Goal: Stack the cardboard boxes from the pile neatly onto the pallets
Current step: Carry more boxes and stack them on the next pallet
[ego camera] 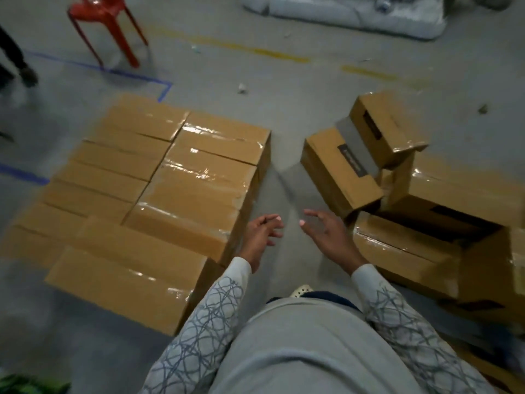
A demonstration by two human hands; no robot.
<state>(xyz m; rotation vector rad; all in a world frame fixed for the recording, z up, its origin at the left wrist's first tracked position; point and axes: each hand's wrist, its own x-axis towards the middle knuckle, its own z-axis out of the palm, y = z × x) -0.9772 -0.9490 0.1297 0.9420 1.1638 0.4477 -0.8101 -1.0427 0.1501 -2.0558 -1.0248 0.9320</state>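
- Both hands hang over the bare strip of floor [279,177] between the two groups of boxes. The left hand [261,237] holds nothing, its fingers loosely bent. The right hand [326,237] also holds nothing, its fingers spread and its palm turned inward.
- The neat stack [159,177] lies to the person's left, with taped boxes packed edge to edge in two columns. No pallet shows; if there is one, the boxes hide it.
- The loose pile [426,194] lies to the right, and its boxes lean on one another at odd angles.
- The step in hand looks like a reach toward the pile for the next box.
- The tilted box [338,174] is nearest the right hand, but the small top box [389,126] rests partly on it. Taking the top box first would probably keep the pile from sliding.
- A good grip would likely put one hand flat on each short end. The glossy tape looks slippery, so bare cardboard may hold better.
- The person should lift straight up, clear of the neighbouring boxes, before turning left.
- The front box [127,268] looks offset from the rows behind it. Motion blur makes it hard to tell whether it sits higher or just nearer.
- The new box should go down with its long side matching the others, then slide until its edges touch theirs.
- A red chair [105,12] and blue tape line [142,78] lie well beyond the stack, out of the way.
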